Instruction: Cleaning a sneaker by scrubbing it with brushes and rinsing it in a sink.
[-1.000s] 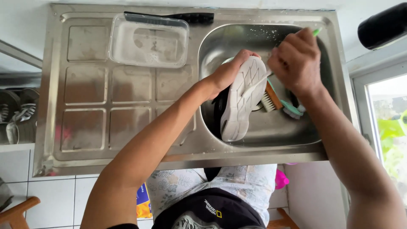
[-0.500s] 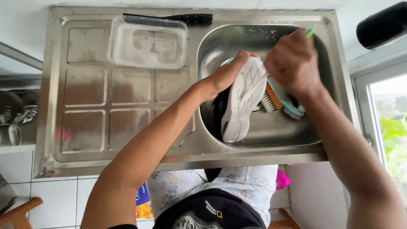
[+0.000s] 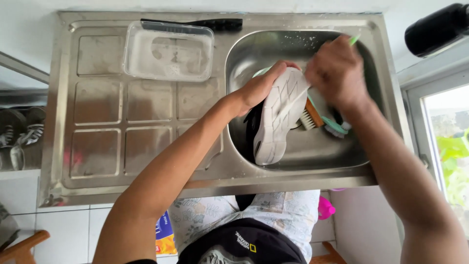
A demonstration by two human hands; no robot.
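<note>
The sink [image 3: 293,151] and its drainboard [image 3: 122,127] to the left are brushed stainless steel — dull sheen, pressed into smooth square panels, the basin speckled with wet droplets. On the far drainboard stands a clear plastic tub [image 3: 168,51], cloudy and scuffed. The shoe [image 3: 278,117] shows a pale rubbery sole, matt and grooved, with dark cloth at its edge. The brush [image 3: 312,115] has a wooden-looking back, stiff pale bristles and a glossy green plastic handle. Below the worktop the wall is glazed white tile [image 3: 58,227].
</note>
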